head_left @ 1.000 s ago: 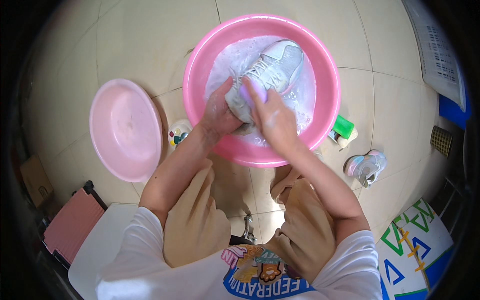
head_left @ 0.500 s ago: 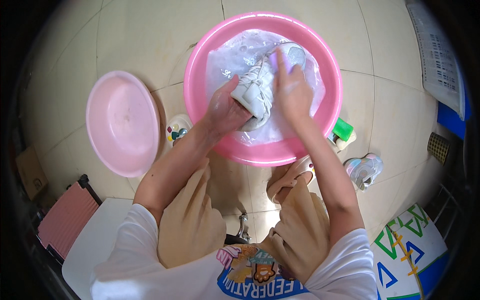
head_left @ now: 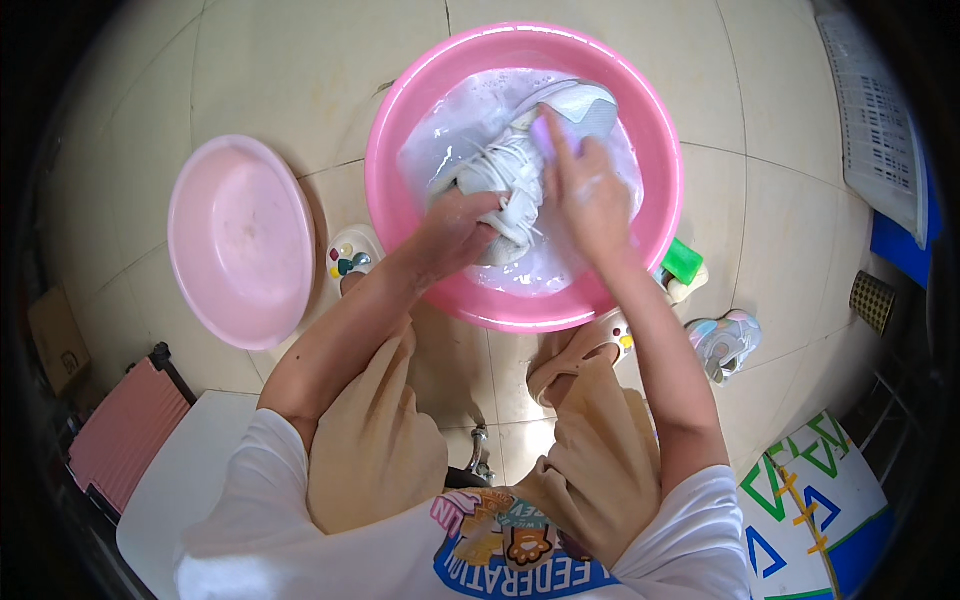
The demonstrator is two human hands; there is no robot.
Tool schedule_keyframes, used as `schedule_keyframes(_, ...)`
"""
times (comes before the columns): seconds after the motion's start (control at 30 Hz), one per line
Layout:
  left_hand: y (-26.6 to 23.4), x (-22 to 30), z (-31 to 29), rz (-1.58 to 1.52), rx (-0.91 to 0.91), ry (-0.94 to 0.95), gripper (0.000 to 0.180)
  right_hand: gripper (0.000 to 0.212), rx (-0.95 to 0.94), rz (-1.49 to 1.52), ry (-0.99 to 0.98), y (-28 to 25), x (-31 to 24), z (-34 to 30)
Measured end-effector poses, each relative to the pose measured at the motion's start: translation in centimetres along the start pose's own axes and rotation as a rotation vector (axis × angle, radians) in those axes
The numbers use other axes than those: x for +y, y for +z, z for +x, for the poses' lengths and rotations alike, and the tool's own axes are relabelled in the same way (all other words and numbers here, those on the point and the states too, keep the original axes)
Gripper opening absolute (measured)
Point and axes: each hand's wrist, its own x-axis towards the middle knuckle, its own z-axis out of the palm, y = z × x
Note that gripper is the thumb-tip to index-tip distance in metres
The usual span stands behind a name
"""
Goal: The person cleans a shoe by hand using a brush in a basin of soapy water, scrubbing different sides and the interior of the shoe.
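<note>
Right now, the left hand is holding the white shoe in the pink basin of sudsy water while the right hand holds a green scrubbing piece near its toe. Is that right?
Not quite: the scrubbing piece in the right hand is lilac, not green, as the head view shows. The left hand does hold the white shoe in the pink basin.
</note>
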Motion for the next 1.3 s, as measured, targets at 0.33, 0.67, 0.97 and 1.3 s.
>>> schedule_keyframes(0.33,1.5,-0.9,1.6,-0.593,0.209,-0.236,0.044,0.060,0.008,0.128,-0.067,-0.3,0.4,0.6)
schedule_keyframes(0.67,2.6,0.3,1.7,-0.529,0.169,-0.160,0.039,0.064,0.101,-0.063,-0.004,-0.5,2.0,1.8)
schedule_keyframes(0.97,1.9,-0.3,1.5,-0.405,0.165,-0.174,0.045,0.063,0.027,-0.015,-0.010,-0.2,1.0,1.7)
schedule_keyframes(1.3,2.2,1.8,1.5,-0.537,0.252,-0.182,0.052,0.067,0.065,0.053,-0.030,-0.2,-1.0,1.4)
